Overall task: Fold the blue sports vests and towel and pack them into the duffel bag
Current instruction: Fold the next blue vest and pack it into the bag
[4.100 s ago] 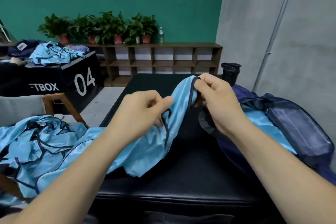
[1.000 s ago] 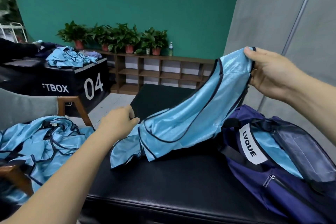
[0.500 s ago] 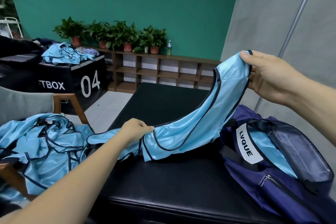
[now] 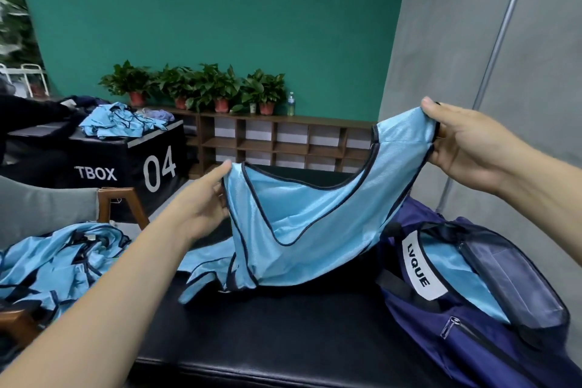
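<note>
Just left of the duffel bag, a blue sports vest is hanging stretched: the left-hand grip is pinching one shoulder, the right-hand grip, above the bag, is pinching the other.

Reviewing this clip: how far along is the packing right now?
Done: blue fabric already lies inside the open duffel bag. In hand: left hand and right hand hold one vest stretched out over the black bench, not yet folded. Left: the heap of vests on the left; no towel is identifiable.
</note>
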`<state>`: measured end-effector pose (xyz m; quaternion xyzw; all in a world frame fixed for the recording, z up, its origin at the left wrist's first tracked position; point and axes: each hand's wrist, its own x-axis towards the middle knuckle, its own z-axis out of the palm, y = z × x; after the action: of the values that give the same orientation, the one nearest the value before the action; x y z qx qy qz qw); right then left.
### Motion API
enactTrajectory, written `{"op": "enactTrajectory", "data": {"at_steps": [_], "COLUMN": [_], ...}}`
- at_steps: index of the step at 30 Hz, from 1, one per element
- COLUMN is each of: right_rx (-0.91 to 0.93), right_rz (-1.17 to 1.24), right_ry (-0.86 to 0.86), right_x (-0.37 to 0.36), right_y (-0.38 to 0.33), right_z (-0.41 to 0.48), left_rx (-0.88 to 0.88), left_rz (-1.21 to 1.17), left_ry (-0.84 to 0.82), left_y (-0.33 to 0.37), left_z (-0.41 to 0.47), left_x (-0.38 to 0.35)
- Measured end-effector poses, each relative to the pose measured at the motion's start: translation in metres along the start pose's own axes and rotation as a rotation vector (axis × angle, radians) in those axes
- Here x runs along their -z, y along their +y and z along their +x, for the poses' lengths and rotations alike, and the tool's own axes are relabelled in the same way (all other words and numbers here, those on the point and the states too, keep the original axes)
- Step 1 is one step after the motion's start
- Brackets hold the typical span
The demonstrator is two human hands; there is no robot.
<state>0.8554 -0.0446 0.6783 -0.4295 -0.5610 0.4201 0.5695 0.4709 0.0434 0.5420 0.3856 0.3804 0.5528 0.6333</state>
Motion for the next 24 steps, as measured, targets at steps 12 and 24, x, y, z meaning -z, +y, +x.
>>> {"op": "enactTrajectory", "data": {"at_steps": [12, 24], "right_rx": [0.168, 0.421], "right_rz": [0.094, 0.004], "right_ry": [0.008, -0.103], "right_x": [0.008, 0.001], "right_y": [-0.079, -0.155], "right_z": [-0.022, -0.061], "left_rx": [-0.394, -0.714], "left_rz": [0.08, 0.175], "left_ry": [-0.063, -0.258], "left_y": [0.166, 0.256], "left_z": [-0.069, -0.159], "left_x": [-0.013, -0.05]}}
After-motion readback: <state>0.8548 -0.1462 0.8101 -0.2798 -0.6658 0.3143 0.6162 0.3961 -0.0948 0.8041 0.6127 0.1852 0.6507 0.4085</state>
